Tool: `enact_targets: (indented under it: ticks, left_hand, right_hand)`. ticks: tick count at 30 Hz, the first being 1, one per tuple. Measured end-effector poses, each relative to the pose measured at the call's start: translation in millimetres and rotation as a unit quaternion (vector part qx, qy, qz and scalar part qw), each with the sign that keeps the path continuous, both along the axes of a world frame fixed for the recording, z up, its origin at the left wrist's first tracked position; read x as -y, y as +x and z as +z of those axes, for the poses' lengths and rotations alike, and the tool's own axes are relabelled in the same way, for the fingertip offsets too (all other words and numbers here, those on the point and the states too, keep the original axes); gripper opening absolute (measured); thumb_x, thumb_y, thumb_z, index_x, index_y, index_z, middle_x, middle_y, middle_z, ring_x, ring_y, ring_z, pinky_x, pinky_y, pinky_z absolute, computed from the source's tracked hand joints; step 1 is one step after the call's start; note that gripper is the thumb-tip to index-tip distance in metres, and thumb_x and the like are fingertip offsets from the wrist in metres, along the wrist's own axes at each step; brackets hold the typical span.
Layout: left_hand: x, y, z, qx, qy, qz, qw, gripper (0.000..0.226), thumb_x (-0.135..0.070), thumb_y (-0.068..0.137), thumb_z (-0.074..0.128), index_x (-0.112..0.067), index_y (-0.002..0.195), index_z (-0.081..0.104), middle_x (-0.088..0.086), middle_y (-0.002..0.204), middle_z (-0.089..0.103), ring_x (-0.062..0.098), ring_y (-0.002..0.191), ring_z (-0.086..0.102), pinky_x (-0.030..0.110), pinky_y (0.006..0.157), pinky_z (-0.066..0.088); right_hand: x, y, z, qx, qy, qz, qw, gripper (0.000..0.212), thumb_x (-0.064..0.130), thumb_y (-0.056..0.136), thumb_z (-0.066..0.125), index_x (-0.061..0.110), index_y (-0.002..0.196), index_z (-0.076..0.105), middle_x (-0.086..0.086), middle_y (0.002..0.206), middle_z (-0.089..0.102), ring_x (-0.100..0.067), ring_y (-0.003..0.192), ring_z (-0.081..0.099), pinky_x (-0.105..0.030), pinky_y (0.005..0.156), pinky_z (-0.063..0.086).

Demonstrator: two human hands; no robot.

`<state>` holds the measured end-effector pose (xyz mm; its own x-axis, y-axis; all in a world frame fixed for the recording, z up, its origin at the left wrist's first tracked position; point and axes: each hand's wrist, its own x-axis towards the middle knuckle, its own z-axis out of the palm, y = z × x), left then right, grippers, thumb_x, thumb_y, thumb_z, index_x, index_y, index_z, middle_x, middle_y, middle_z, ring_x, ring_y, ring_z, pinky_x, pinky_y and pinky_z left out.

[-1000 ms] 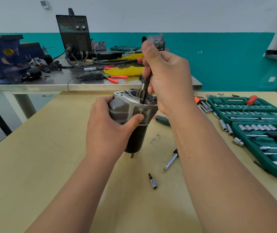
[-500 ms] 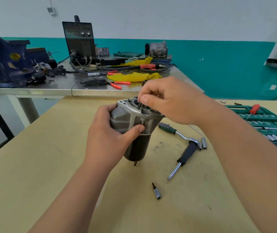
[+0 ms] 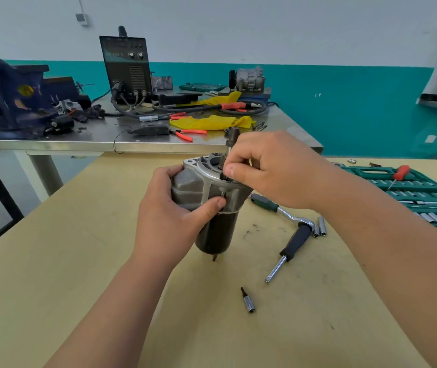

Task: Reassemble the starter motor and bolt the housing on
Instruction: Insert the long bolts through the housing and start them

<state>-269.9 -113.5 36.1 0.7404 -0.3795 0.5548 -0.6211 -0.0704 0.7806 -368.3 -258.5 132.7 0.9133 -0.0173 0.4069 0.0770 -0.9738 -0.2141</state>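
The starter motor (image 3: pixel 216 236) stands upright on the wooden table (image 3: pixel 52 274), black body below and grey aluminium housing (image 3: pixel 190 187) on top. My left hand (image 3: pixel 169 216) grips the housing from the left, thumb across its front. My right hand (image 3: pixel 273 171) pinches the pinion shaft (image 3: pixel 232 139), which sticks up out of the housing's open top. The lower part of the shaft is hidden behind my fingers.
A ratchet wrench (image 3: pixel 283 211), a black-handled driver (image 3: pixel 290 248), two sockets (image 3: pixel 319 227) and a small bit adapter (image 3: pixel 247 301) lie to the right of the motor. A green socket case (image 3: pixel 411 192) sits at the far right. Behind stands a steel bench (image 3: pixel 145 147) with a welder (image 3: pixel 125 66) and vise (image 3: pixel 4 94).
My right hand, low over the housing's top half a second ago, has come up a little and the shaft now stands out above my fingers. My left hand kept its grip.
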Motion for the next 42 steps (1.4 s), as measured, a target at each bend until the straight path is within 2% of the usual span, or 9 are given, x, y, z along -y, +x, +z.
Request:
enact_targets:
  ticks: [7,13,17,21,24,30,34,38,42]
  left_hand:
    - [5,-4,-1,-0.004,-0.005,0.015,1.000,0.056,-0.054,0.054,0.077,-0.051,0.096,0.040,-0.024,0.094,0.058,-0.012,0.090,0.058,0.001,0.065,0.044]
    - [6,-7,-2,0.002,0.004,0.037,0.999,0.066,-0.056,0.055,0.077,-0.044,0.107,0.037,-0.022,0.099,0.056,-0.007,0.089,0.058,0.003,0.064,0.046]
    - [8,-9,-4,0.005,0.004,0.049,0.999,0.068,-0.052,0.059,0.081,-0.041,0.110,0.038,-0.015,0.106,0.058,0.001,0.093,0.060,0.012,0.067,0.048]
    - [9,-11,-3,0.000,0.007,0.049,0.999,0.069,-0.057,0.056,0.076,-0.041,0.110,0.038,-0.013,0.107,0.057,0.002,0.093,0.060,0.013,0.069,0.048]
    - [9,-10,-3,-0.005,0.007,0.049,0.999,0.068,-0.053,0.057,0.079,-0.040,0.110,0.039,-0.013,0.106,0.057,0.002,0.092,0.059,0.015,0.070,0.048]
    - [11,-12,-3,-0.009,0.006,0.066,0.998,0.068,-0.056,0.055,0.077,-0.040,0.109,0.039,-0.013,0.106,0.058,0.002,0.091,0.060,0.017,0.070,0.049]
    - [10,-13,-3,-0.010,0.009,0.067,0.998,0.069,-0.057,0.054,0.074,-0.039,0.110,0.039,-0.011,0.107,0.058,0.004,0.093,0.061,0.021,0.072,0.052]
    - [10,-12,-2,-0.009,0.014,0.064,0.998,0.067,-0.054,0.056,0.077,-0.040,0.108,0.038,-0.012,0.105,0.058,0.002,0.091,0.060,0.015,0.069,0.047]
    - [10,-12,-1,-0.013,0.014,0.065,0.998,0.066,-0.058,0.053,0.074,-0.042,0.106,0.038,-0.014,0.104,0.058,0.001,0.090,0.060,0.014,0.067,0.046]
  right_hand:
    - [-14,-2,8,-0.017,-0.057,-0.086,0.994,0.029,0.033,0.097,0.048,0.017,0.088,0.070,0.001,0.087,0.064,-0.014,0.079,0.058,-0.031,0.071,0.049]
    - [-29,-7,7,-0.054,-0.132,-0.115,0.983,0.036,0.024,0.101,0.036,0.019,0.069,0.049,0.005,0.070,0.041,-0.011,0.066,0.042,-0.025,0.053,0.023]
    - [-31,-8,8,-0.018,-0.111,-0.136,0.984,0.021,0.017,0.096,0.045,0.009,0.090,0.064,-0.002,0.076,0.054,-0.018,0.071,0.050,-0.028,0.064,0.036]
    - [-33,-4,15,-0.083,-0.088,-0.156,0.980,0.021,0.016,0.097,0.046,0.012,0.105,0.065,-0.005,0.099,0.067,-0.019,0.089,0.062,-0.027,0.064,0.043]
    - [-30,-6,17,-0.066,-0.077,-0.147,0.984,0.025,0.016,0.095,0.044,0.013,0.090,0.068,-0.006,0.090,0.068,-0.019,0.079,0.062,-0.021,0.057,0.044]
    - [-27,3,13,-0.043,-0.088,-0.160,0.982,0.026,0.018,0.089,0.050,0.020,0.063,0.049,-0.002,0.067,0.058,-0.020,0.062,0.058,-0.030,0.053,0.045]
    - [-19,3,18,-0.057,-0.108,-0.118,0.986,0.020,0.019,0.093,0.050,0.020,0.082,0.067,0.001,0.079,0.067,-0.015,0.073,0.061,-0.029,0.061,0.050]
    - [-11,-4,17,-0.056,-0.054,-0.058,0.995,0.016,0.022,0.095,0.052,0.029,0.084,0.061,0.017,0.079,0.058,-0.001,0.075,0.053,-0.015,0.062,0.038]
    - [-14,-3,13,-0.039,-0.066,-0.070,0.995,0.019,0.020,0.095,0.051,0.027,0.082,0.063,0.012,0.076,0.062,-0.003,0.072,0.054,-0.016,0.059,0.038]
